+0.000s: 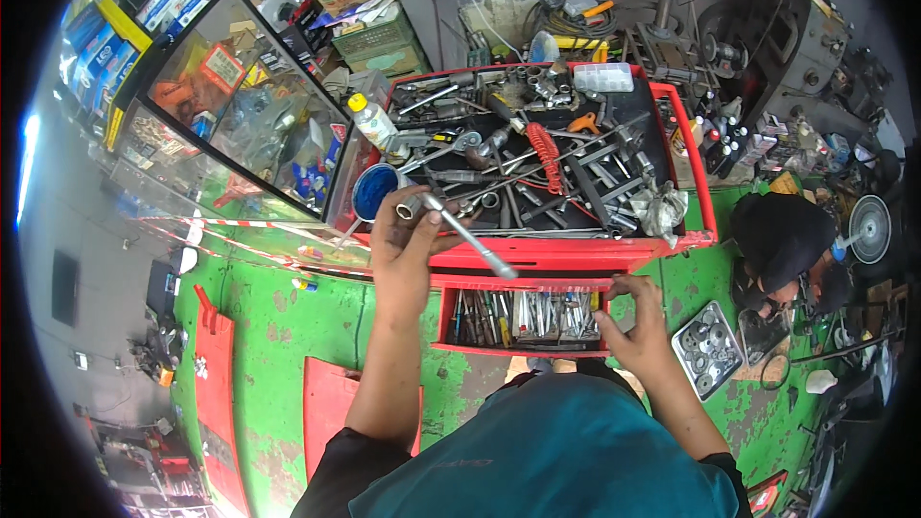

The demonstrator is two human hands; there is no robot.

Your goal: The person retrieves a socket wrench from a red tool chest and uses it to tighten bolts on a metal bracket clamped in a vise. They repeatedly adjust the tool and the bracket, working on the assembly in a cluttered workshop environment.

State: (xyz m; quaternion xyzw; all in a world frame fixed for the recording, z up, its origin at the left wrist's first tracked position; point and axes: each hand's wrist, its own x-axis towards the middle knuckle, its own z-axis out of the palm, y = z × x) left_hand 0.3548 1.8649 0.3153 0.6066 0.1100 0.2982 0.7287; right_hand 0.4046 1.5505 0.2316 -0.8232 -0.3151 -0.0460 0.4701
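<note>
My left hand (408, 240) is closed around a chrome socket bar (477, 247), which slants down to the right over the front edge of a red tool cart (595, 251). A large socket (410, 206) is also in that hand, beside the bar's upper end. Below the cart top, a red drawer (518, 350) is pulled out, packed with screwdrivers, bits and other slim tools (523, 315). My right hand (635, 326) is at the drawer's right end, thumb and forefinger curved and apart, with the thumb tip at the drawer's side. Nothing shows between those fingers.
Wrenches, sockets and a red coiled hose (544, 158) crowd the cart top. A blue-lined tub (374, 194) and a white bottle (371, 120) stand at its left, near a glass cabinet (249, 125). On the right, a person (787, 240) crouches near a metal tray of parts (708, 350).
</note>
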